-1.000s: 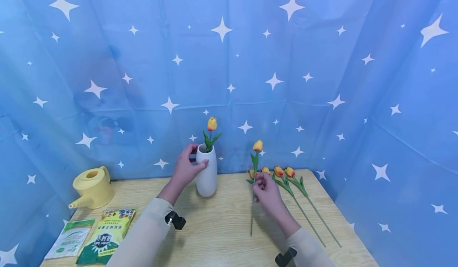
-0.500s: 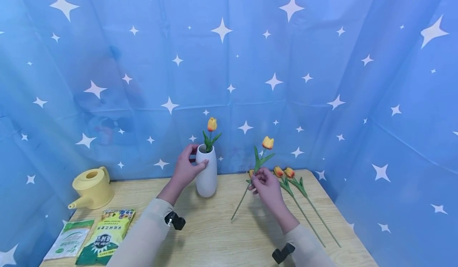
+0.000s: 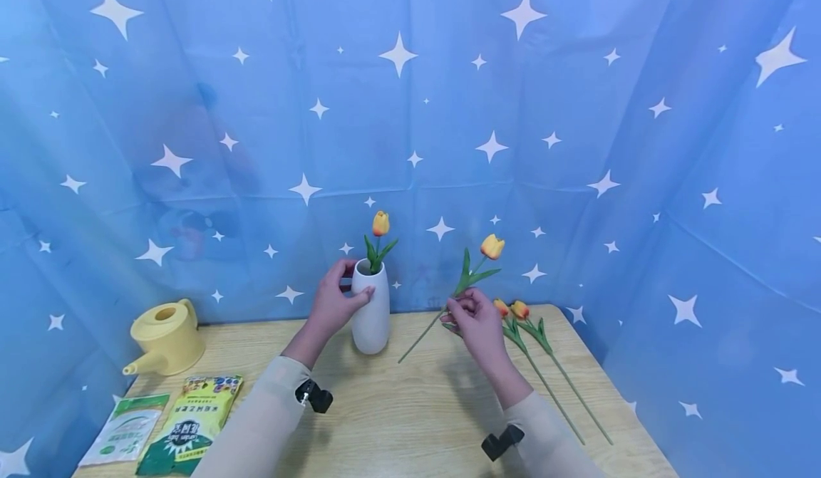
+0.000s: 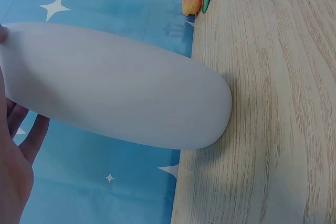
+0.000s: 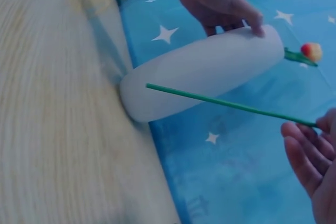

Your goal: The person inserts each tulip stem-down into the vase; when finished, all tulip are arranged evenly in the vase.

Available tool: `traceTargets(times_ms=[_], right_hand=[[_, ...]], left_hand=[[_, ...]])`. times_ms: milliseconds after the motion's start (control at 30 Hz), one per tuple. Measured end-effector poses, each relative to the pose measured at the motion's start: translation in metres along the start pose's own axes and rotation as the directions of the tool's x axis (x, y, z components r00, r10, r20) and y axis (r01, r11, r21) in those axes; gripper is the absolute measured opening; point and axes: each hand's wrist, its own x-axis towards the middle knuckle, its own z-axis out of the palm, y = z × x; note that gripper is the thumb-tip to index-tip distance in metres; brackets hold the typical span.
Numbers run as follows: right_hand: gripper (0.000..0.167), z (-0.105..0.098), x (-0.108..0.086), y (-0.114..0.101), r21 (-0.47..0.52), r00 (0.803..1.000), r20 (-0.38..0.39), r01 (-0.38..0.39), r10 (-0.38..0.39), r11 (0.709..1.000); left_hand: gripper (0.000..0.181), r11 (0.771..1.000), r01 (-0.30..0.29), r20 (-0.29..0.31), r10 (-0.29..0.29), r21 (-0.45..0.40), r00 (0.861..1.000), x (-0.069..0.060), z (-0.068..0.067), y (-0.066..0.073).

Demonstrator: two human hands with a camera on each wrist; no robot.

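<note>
A tall white vase [image 3: 371, 321] stands upright near the table's back edge, one yellow-orange tulip [image 3: 380, 224] rising from its mouth. My left hand [image 3: 335, 298] grips the vase near the rim, thumb in front and fingers behind. To the right, my right hand [image 3: 477, 325] pinches a second tulip [image 3: 492, 246] by its stem just under the leaves. That tulip is tilted, bloom up to the right, with the stem's lower end slanting down toward the vase. In the right wrist view the green stem [image 5: 226, 102] passes in front of the vase, nearer the camera.
Several tulips [image 3: 521, 310] lie at the table's right, partly hidden by my right hand. A yellow watering can [image 3: 168, 339] stands at the left, with a green-and-yellow packet [image 3: 192, 421] and a white-green packet [image 3: 125, 428] in front. A blue starred curtain [image 3: 410, 122] hangs behind the table [image 3: 385, 421].
My right hand has lifted its tulip off the others and tilted it, the stem's lower end swinging left and up toward the vase. My left hand stays on the vase.
</note>
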Motion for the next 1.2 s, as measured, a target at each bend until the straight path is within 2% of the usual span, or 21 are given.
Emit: traceTargets(times_ms=[167, 300, 567, 700, 900, 1067, 1200], right_hand=[[0.017, -0.001, 0.005, -0.01, 0.034, 0.994, -0.063, 0.093, -0.091, 0.995], [0.02, 0.0, 0.01, -0.021, 0.06, 0.977, -0.142, 0.168, -0.158, 0.984], [0.018, -0.004, 0.019, -0.046, 0.076, 0.946, -0.235, 0.248, -0.225, 0.966], [0.016, -0.006, 0.024, -0.054, 0.085, 0.932, -0.261, 0.281, -0.251, 0.956], [0.016, -0.006, 0.031, -0.064, 0.12, 0.923, -0.27, 0.316, -0.276, 0.941], [0.011, 0.0, 0.037, -0.074, 0.143, 0.915, -0.279, 0.34, -0.292, 0.929], [0.014, 0.008, 0.043, -0.082, 0.164, 0.909, -0.278, 0.363, -0.31, 0.917]], left_hand=[[0.056, 1.0, -0.006, -0.004, 0.006, 0.0, 1.0, 0.0, 0.0, -0.001], [0.056, 1.0, -0.006, -0.002, 0.006, 0.003, 1.0, 0.0, 0.0, -0.001], [0.057, 1.0, 0.0, 0.008, 0.0, -0.002, 1.0, 0.0, -0.001, 0.001], [0.057, 1.0, 0.008, 0.008, -0.008, 0.001, 1.0, 0.0, -0.001, 0.001], [0.057, 1.0, 0.011, 0.01, -0.011, -0.007, 1.0, -0.001, -0.001, 0.001], [0.057, 1.0, 0.015, 0.013, -0.015, -0.003, 1.0, -0.001, -0.001, 0.001], [0.057, 1.0, 0.007, 0.011, -0.007, -0.009, 1.0, -0.001, -0.001, 0.002]])
